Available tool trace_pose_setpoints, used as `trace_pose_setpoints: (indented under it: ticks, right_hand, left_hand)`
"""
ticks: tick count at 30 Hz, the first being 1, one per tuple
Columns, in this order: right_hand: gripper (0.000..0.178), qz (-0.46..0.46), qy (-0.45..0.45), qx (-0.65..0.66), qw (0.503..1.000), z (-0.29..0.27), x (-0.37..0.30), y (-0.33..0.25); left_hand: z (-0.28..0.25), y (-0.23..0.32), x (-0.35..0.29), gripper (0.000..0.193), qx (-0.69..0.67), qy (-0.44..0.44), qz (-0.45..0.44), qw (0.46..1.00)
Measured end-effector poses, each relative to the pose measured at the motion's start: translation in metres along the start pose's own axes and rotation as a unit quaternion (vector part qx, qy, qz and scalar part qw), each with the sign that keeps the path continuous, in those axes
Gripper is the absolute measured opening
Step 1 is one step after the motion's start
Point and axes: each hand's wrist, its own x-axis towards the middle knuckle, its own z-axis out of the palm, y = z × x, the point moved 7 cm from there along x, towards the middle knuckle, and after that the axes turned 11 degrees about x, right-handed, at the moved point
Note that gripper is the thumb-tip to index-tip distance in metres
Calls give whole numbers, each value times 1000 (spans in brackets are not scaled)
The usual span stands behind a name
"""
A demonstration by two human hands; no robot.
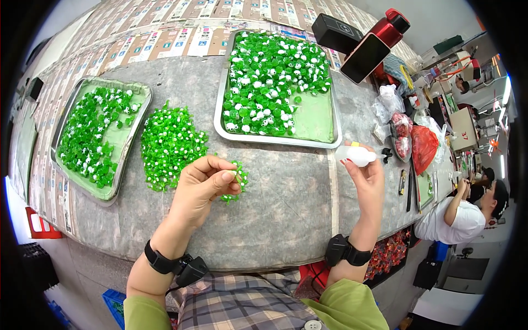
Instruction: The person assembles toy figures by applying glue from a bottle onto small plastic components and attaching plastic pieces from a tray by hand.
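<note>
My left hand [206,184] is pinched closed, thumb against fingertips, above a few loose green pieces [234,193]. A tiny pale bit shows at the fingertips, too small to name. In my right hand [367,176] lies a small white squeeze bottle [360,155], tilted on its side, with the fingers wrapped around it. To the left of my left hand is a heap of small bright green pieces with white spots [173,146]. Beyond the hands, a large metal tray [280,141] lined in green holds many green and white ball-like pieces [264,82].
At the left stands a smaller tray [144,102] of similar pieces. A phone [365,58] leans by a red bottle [389,30] and a black box [335,32]. Plastic bags [424,148] and a cutter knife [402,182] lie at the right. Another person [454,220] sits farther right.
</note>
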Motion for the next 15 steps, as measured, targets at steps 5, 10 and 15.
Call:
trace_pose_setpoints:
  ticks: [5,10,15]
  right_hand:
    - [39,-43,-62,42,996,63,-3,-43]
    - [44,-119,-58,126,983,91,-12,-53]
    - [46,-195,-41,93,975,99,-23,-58]
  left_hand:
    - [-1,-3,-1,12,-33,-26,-14,999]
    - [1,-7,3,10,-73,-46,-34,996]
    - [0,-7,1,9,-78,-45,-33,995]
